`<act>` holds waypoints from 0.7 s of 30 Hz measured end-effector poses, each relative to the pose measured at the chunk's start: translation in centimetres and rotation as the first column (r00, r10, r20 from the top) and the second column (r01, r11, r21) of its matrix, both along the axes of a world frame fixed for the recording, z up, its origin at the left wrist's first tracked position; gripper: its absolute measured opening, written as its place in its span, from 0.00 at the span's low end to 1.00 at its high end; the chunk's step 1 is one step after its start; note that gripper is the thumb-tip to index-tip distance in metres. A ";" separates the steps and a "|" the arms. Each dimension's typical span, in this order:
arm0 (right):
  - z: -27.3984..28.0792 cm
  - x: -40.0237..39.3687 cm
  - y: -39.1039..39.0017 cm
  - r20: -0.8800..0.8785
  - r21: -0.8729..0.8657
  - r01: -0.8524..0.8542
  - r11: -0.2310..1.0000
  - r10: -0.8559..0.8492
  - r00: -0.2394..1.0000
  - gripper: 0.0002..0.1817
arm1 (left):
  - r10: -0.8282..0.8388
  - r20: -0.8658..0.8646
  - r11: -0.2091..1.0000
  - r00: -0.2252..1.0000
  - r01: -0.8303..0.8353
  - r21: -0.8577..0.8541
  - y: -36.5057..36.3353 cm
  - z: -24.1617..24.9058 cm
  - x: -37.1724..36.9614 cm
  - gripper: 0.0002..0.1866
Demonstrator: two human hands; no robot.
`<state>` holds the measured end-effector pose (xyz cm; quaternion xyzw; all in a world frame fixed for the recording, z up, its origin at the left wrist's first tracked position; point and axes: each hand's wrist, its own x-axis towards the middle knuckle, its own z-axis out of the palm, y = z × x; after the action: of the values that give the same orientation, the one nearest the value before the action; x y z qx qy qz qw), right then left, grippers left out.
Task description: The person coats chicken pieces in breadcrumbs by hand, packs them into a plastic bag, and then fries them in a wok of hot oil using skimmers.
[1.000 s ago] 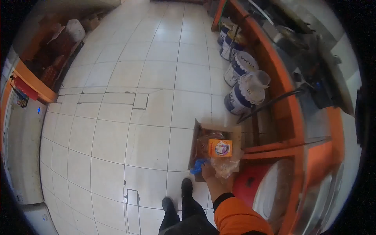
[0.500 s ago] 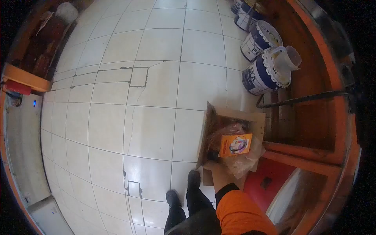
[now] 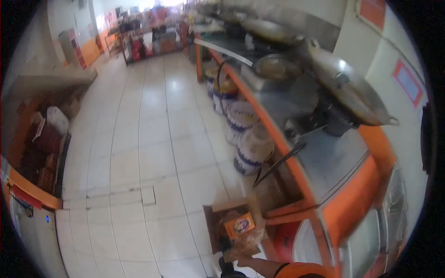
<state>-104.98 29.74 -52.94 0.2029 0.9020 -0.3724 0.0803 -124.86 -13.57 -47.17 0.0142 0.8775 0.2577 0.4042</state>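
Note:
At the bottom of the view, my right hand (image 3: 244, 261), below an orange sleeve, is at the near edge of an open cardboard box (image 3: 214, 231). Its fingers look closed on that edge, though they are small and blurred. Standing on the tiled floor, the box has its flaps up. Inside lies an orange packet (image 3: 240, 225) with a picture on it, on top of clear plastic wrapping (image 3: 250, 241). My left hand is out of view.
Blue-and-white buckets (image 3: 248, 155) line the floor under an orange-framed metal counter (image 3: 296, 99). Large woks (image 3: 345, 83) rest on top. A black hose (image 3: 280, 162) hangs at the counter's front. Shelves with goods (image 3: 48, 139) stand left; further tables (image 3: 153, 44) are behind.
The view has tilted up, bringing the counter, woks and far room into sight. The box and buckets now appear lower and further left. My right hand stays at the box's near edge.

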 end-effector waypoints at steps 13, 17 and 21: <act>14.8 -22.4 9.7 0.297 0.017 0.029 0.999 -0.033 0.954 0.24 | -0.138 -0.232 0.920 0.963 0.211 0.329 22.8 12.2 -27.8 0.20; 16.9 -34.1 3.6 -0.044 -0.373 0.035 0.927 -0.056 0.997 0.36 | -0.231 -0.245 0.844 0.941 0.319 0.430 29.1 14.9 -32.1 0.20; 17.8 -39.7 1.0 -0.134 -0.739 0.393 0.547 -0.692 0.710 0.41 | -0.496 -0.225 0.664 0.839 0.533 0.525 37.4 18.7 -32.6 0.20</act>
<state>-144.69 30.72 -35.10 0.3530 0.5906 -0.7061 -0.1674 -157.44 23.87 -28.43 0.3890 0.7318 0.3812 0.4096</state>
